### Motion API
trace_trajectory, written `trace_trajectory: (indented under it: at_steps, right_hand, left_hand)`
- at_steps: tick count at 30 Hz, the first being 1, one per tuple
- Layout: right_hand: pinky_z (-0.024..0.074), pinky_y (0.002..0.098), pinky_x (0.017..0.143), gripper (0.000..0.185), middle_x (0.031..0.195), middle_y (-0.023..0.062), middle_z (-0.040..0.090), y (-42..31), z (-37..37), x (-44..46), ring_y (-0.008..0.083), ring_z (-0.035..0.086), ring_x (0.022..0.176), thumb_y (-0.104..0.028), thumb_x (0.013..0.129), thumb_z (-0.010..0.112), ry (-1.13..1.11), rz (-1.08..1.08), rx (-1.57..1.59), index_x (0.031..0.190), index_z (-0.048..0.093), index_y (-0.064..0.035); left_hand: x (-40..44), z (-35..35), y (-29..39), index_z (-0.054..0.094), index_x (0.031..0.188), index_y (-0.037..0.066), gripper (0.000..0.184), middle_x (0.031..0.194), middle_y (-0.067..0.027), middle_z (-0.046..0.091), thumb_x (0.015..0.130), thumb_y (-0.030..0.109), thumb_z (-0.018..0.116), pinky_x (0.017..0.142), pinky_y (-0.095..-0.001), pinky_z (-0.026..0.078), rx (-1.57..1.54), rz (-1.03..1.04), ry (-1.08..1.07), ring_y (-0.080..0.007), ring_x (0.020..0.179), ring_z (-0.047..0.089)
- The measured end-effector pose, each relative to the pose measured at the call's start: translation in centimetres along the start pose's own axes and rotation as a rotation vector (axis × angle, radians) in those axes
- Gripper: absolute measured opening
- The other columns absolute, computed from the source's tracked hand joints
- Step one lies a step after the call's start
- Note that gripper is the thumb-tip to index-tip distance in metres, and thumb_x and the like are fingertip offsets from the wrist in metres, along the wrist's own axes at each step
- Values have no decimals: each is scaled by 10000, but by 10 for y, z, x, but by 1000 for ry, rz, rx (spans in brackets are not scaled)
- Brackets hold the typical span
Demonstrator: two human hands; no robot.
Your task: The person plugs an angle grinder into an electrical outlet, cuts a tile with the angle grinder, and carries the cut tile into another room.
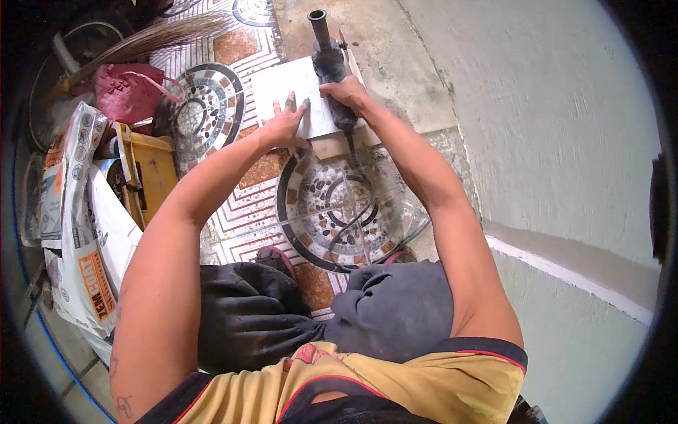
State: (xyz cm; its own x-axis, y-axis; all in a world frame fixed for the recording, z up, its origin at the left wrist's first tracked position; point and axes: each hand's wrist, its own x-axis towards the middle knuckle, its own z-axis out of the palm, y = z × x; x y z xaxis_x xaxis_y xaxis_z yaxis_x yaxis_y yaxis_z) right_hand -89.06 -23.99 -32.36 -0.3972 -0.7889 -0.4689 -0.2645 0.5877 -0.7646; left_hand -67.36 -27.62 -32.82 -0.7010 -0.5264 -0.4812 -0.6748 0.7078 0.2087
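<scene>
White panel (pixel 296 76) lies on the floor (pixel 247 205) under a flat, spread left grip (pixel 282 126), right grip (pixel 346 92) wrapped round black power tool (pixel 327 67): likely positioning, calling next for steady bracing.

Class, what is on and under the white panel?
The left hand is spread on the white panel; the right hand holds a dark power tool over it. Patterned floor shows beside it; whatever lies directly beneath is covered.
</scene>
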Motion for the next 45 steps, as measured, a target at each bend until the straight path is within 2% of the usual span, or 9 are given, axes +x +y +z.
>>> trace_trajectory:
  at_steps: [20, 25, 28, 30, 33, 37, 40, 43, 45]
  right_hand:
    - [566, 332, 781, 541, 945, 161, 741, 25, -4, -49, 256, 720, 866, -405, 579, 828, -89, 7, 19, 910, 748, 16]
    - [565, 339, 780, 551, 935, 165, 740, 46, 7, -57, 263, 721, 855, -398, 583, 830, -18, -8, -13, 905, 737, 39]
    - [555, 346, 750, 511, 896, 164, 727, 51, 9, -72, 251, 703, 821, -363, 615, 816, -9, -35, -22, 907, 727, 47]
    - [536, 345, 694, 437, 843, 127, 708, 54, 10, -84, 209, 667, 746, -298, 670, 795, 9, -67, -69, 929, 714, 44]
    - [535, 350, 703, 458, 853, 134, 709, 51, 4, -108, 218, 668, 755, -317, 665, 787, -1, -61, -15, 940, 714, 42]
    - [529, 347, 695, 445, 847, 126, 710, 59, 6, -116, 211, 661, 748, -315, 674, 782, -32, -64, -3, 934, 719, 41]
    - [558, 372, 770, 508, 894, 186, 729, 69, 9, -115, 282, 716, 843, -381, 637, 796, -28, -47, -21, 886, 723, 56]
    - [516, 334, 675, 368, 798, 92, 700, 81, 15, -118, 183, 645, 721, -260, 706, 763, -31, -59, -34, 901, 710, 47]
    - [515, 336, 674, 359, 795, 92, 698, 90, 19, -120, 182, 647, 718, -254, 716, 760, -35, -70, -22, 902, 709, 48]
  left_hand:
    - [8, 9, -9, 66, 1602, 193, 1310, 1591, -372, 2, 630, 498, 891, 1149, -671, 220, 21, 54, 33, -710, 1366, 99]
    - [6, 5, -6, 65, 1583, 54, 1309, 1594, -366, 5, 654, 487, 878, 1180, -646, 161, 27, 42, 28, -668, 1400, 88]
    - [7, 6, -8, 68, 1579, 33, 1307, 1592, -370, 7, 655, 478, 877, 1184, -639, 152, 52, 84, 63, -661, 1405, 87]
    - [9, 8, -9, 67, 1572, 3, 1325, 1578, -395, 39, 644, 487, 879, 1186, -638, 126, 65, 105, 61, -609, 1441, 81]
    - [11, 11, -14, 63, 1560, -38, 1336, 1557, -425, 74, 643, 498, 873, 1190, -633, 84, 77, 142, 85, -522, 1486, 85]
    - [10, 11, -13, 61, 1563, -27, 1320, 1560, -422, 63, 658, 487, 872, 1191, -631, 86, 40, 109, 60, -514, 1489, 90]
    - [9, 9, -12, 71, 1565, -24, 1303, 1562, -418, 60, 667, 477, 872, 1191, -631, 92, 37, 96, 50, -531, 1480, 98]
    - [8, 7, -11, 70, 1564, -22, 1305, 1563, -416, 58, 666, 473, 876, 1191, -632, 97, 93, 138, 78, -549, 1470, 105]
    - [8, 7, -11, 63, 1563, -25, 1313, 1561, -419, 57, 663, 474, 878, 1190, -634, 98, 102, 136, 75, -559, 1464, 111]
